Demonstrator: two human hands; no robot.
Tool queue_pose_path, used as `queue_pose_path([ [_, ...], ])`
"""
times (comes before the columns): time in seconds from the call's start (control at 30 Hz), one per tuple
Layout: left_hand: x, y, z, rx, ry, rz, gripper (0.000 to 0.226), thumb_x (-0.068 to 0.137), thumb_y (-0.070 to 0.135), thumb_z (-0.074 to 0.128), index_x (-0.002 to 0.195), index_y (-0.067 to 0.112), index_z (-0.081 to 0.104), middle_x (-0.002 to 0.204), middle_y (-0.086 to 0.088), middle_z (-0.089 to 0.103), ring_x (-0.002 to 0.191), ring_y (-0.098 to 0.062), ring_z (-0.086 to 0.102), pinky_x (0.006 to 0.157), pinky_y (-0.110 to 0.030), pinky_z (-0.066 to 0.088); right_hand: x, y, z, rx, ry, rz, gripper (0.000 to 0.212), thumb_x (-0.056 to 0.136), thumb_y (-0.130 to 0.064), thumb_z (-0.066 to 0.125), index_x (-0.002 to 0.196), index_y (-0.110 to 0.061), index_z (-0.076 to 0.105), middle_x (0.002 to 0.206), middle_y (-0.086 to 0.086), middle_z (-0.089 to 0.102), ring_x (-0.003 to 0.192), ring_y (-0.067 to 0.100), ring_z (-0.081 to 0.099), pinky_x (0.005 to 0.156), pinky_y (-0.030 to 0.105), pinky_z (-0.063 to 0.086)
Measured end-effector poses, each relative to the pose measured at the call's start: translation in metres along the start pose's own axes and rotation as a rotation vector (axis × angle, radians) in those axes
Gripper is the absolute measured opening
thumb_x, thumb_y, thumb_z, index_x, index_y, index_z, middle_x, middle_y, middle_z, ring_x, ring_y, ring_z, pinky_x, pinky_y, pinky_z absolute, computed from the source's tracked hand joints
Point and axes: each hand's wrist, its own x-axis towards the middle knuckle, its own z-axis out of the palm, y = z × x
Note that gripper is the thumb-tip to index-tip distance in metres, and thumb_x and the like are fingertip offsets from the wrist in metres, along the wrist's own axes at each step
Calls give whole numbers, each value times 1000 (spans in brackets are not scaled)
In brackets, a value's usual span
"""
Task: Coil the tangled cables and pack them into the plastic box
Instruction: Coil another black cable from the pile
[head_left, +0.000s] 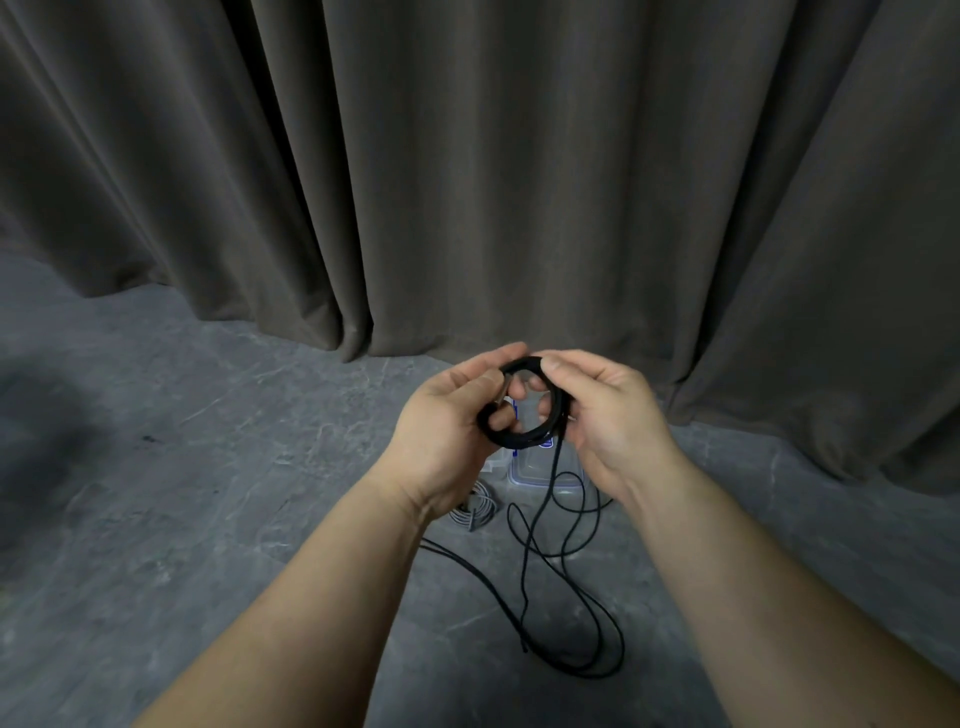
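Observation:
A black cable is partly wound into a small coil (524, 439) held up in front of me. My left hand (449, 415) grips the coil's left side, fingers curled round it. My right hand (605, 410) pinches the coil's top right with thumb and fingers. The cable's loose tail (550, 566) hangs down from the coil and lies in loops on the floor. A clear plastic box (530, 475) sits on the floor below the hands, mostly hidden by them. A grey coiled cable (475, 512) lies just left of the box.
A grey stone-look floor (208, 467) spreads all around. A dark pleated curtain (467, 182) hangs behind, reaching the floor just beyond the box.

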Motion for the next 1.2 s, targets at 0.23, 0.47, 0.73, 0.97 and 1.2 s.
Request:
queue_pose_path([
  [0.23, 4, 3, -2, -38, 185, 38, 32, 99, 3, 33, 110, 2, 62, 64, 0, 46, 51, -7, 26, 60, -25, 24, 0, 4, -4, -188, -33, 17, 16, 93, -10, 58, 80, -15, 66, 65, 3, 64, 57, 15, 56, 57, 25, 47],
  [0.47, 12, 25, -27, -234, 508, 252, 28, 101, 3, 34, 111, 5, 59, 65, -2, 47, 47, -6, 32, 49, -17, 32, 4, 14, -18, -499, 61, 57, 21, 83, 5, 53, 74, -14, 55, 56, 1, 53, 47, 15, 45, 50, 23, 39],
  [0.73, 11, 12, -27, 29, 468, 275, 28, 99, 1, 40, 116, 10, 60, 71, 0, 56, 54, -7, 40, 58, -17, 35, -6, 8, -4, -1350, -149, -249, 12, 88, -24, 57, 93, -30, 67, 80, -9, 66, 80, 14, 60, 70, 25, 45],
  [0.97, 3, -5, -14, 239, 272, 166, 27, 99, 2, 43, 111, 13, 64, 76, -1, 61, 65, -14, 49, 63, -21, 48, -14, -9, 9, -973, -401, -265, 24, 86, -10, 59, 90, -29, 74, 94, -15, 66, 85, 1, 64, 78, 20, 49],
  [1.2, 7, -12, -10, 203, 205, 48, 28, 99, 5, 44, 120, 5, 62, 100, -22, 58, 83, -29, 52, 73, -32, 52, -9, -9, 3, -636, -305, -356, 33, 83, 0, 66, 77, -32, 60, 80, -7, 66, 77, 8, 64, 75, 22, 51],
])
